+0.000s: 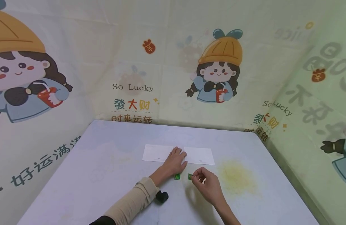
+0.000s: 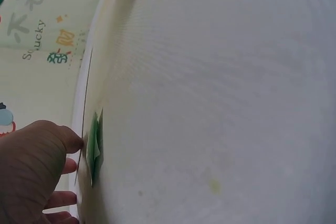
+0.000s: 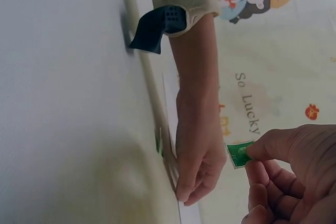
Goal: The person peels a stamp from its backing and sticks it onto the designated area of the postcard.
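Green paper square (image 3: 237,154)—our right hand (image 1: 208,185) pinches it, left hand (image 1: 175,161) outstretched on white rectangular paper (image 1: 200,155)—seemingly positioning, precision next.

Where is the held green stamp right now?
In the head view, the green stamp is pinched by the right hand, below the right half of the white paper.
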Demonstrator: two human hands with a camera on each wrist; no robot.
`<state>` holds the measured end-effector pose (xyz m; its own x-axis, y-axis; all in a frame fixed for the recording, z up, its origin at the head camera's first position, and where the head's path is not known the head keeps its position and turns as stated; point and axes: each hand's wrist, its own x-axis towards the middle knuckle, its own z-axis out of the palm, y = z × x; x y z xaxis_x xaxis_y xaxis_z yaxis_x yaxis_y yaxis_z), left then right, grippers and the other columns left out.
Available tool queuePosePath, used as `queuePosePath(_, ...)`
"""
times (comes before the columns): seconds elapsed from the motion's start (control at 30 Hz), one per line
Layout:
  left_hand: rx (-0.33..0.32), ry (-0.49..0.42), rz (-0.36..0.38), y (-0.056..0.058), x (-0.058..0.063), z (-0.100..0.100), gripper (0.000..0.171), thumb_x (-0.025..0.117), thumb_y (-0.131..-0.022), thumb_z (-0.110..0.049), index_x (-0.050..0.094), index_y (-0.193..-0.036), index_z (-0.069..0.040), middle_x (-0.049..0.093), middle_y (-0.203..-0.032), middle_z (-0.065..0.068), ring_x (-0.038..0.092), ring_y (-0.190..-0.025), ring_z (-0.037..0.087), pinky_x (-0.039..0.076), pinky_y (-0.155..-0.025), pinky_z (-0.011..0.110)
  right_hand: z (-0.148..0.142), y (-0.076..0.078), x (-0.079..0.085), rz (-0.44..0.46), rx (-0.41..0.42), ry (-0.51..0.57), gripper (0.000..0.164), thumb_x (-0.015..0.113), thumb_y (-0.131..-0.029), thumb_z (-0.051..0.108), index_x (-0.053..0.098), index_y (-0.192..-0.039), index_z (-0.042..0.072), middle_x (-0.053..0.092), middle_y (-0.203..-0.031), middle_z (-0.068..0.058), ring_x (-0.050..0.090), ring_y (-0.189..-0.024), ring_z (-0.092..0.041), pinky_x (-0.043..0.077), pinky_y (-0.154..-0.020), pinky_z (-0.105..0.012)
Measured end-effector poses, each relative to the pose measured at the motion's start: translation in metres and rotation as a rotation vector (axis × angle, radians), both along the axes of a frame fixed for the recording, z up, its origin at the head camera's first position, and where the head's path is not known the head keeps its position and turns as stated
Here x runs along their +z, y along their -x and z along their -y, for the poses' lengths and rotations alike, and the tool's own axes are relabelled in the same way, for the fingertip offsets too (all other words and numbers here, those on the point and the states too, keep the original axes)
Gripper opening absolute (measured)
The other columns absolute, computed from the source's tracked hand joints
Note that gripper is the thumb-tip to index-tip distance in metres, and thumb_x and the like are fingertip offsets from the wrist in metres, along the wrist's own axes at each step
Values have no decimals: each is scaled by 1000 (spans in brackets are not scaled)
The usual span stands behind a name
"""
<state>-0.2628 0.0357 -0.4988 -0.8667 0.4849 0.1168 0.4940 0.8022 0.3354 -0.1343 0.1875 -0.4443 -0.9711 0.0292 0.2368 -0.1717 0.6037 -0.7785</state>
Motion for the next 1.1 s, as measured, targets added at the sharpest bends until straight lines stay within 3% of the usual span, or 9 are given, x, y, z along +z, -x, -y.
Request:
queuePosePath(0.3,13,-46,21,-3,7,1,43,60,-102,-34,59,-139,-12,51,-148,14,34,-148,32,31,-120,45,4,-8,6,-5,-42,-7,17,80,-83,6,67,-82,16,59,-69,11,55,-66,-4,44,-61,-21)
queuePosePath(0.5,-13,-115,11,-10,19,5,43,60,-102,-35,59,-138,-12,51,-149,15,33,-149,33,31,-120,46,4,-12,5,-132,-51,-58,19,82,-81,6,68,-83,19,57,-70,16,52,-67,-4,41,-59,-22)
queuePosePath(0.93,-70,-324,-16,-42,46,20,39,62,-101,-28,62,-135,-9,54,-146,20,38,-146,36,34,-117,53,4,-19,3,-330,-61,-153,23,81,-78,1,69,-84,20,53,-73,20,49,-68,-6,40,-59,-21)
queuePosePath(1.1,-73,-365,-30,-53,55,26,39,62,-101,-29,61,-135,-9,54,-147,19,38,-146,36,35,-115,55,3,-19,2,-410,-50,-177,26,80,-76,-2,69,-85,19,54,-75,21,49,-68,-7,39,-58,-20)
